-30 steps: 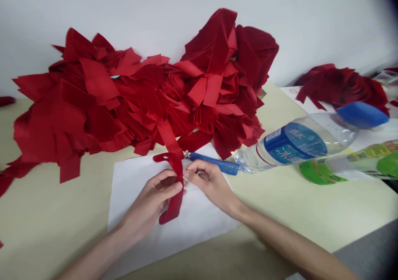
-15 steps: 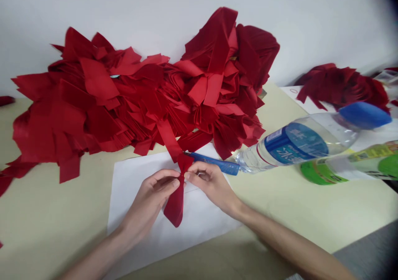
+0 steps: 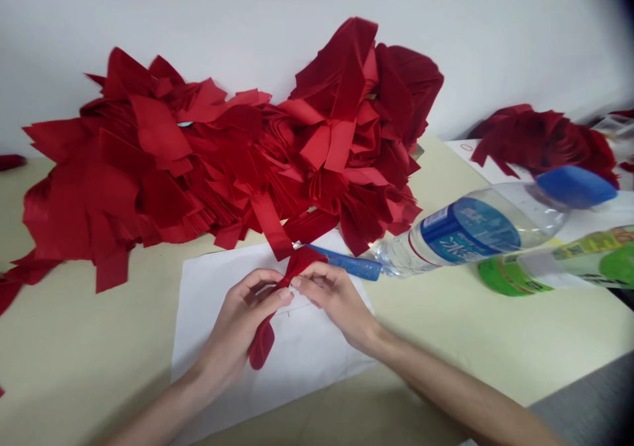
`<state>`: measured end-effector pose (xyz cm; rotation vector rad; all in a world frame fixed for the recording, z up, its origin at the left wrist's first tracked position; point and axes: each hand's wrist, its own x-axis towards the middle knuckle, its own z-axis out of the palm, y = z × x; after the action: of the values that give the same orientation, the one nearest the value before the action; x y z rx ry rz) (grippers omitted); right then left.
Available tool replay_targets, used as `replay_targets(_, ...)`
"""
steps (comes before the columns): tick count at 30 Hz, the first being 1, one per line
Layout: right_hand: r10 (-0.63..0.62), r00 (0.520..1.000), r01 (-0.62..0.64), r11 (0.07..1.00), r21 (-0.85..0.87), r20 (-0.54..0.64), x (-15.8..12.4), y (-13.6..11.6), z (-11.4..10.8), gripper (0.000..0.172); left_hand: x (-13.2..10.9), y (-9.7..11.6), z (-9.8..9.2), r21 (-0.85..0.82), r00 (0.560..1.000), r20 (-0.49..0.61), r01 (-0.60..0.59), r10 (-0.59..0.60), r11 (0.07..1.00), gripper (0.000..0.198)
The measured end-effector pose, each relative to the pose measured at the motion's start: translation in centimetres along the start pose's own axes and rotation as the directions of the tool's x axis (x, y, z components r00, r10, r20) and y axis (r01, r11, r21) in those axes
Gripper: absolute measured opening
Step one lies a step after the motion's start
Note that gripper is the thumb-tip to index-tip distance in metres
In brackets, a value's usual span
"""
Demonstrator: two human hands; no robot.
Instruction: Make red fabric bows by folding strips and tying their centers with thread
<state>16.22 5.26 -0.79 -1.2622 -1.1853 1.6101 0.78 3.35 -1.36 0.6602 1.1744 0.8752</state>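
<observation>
Above a white paper sheet, a red ribbon bow is pinched at its narrow middle by both hands. My left hand grips it from the left, thumb and fingers closed, with the lower loop hanging under them. From the right, my right hand pinches it at the same waist, close to the left fingertips. The upper end spreads out above the right fingers. Just behind the bow lies a blue-handled tool, partly hidden by it.
A big heap of red ribbon strips lies along the wall. To the right stand a clear bottle with a blue cap and a green-labelled bottle. Another dark red ribbon pile sits at the far right on papers.
The bow has been turned in the fingers: its upper end now leans right and its lower loop has swung left. Both hands stay closed on its middle.
</observation>
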Motion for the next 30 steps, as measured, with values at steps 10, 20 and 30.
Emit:
replay_targets(10, -0.032, 0.999, 0.033, 0.998, 0.057, -0.007, -0.3, 0.2, 0.2, 0.013, 0.0, -0.2, 0.0, -0.088, 0.999, 0.015, 0.046, -0.045, 0.995, 0.02)
replay_targets(20, -0.013, 0.992, 0.032, 0.988, -0.149, 0.127, 0.4, 1.2, -1.0, 0.033, -0.1, 0.5, 0.0, -0.021, 0.997, 0.058, 0.059, -0.058, 0.998, 0.019)
replay_targets(30, 0.12, 0.86, -0.137, 0.991, -0.003, 0.497, -0.1, -1.9, -4.4, 0.042, -0.6, 2.3, -0.9, 0.246, 0.981, 0.176, -0.124, 0.082, 0.961, 0.012)
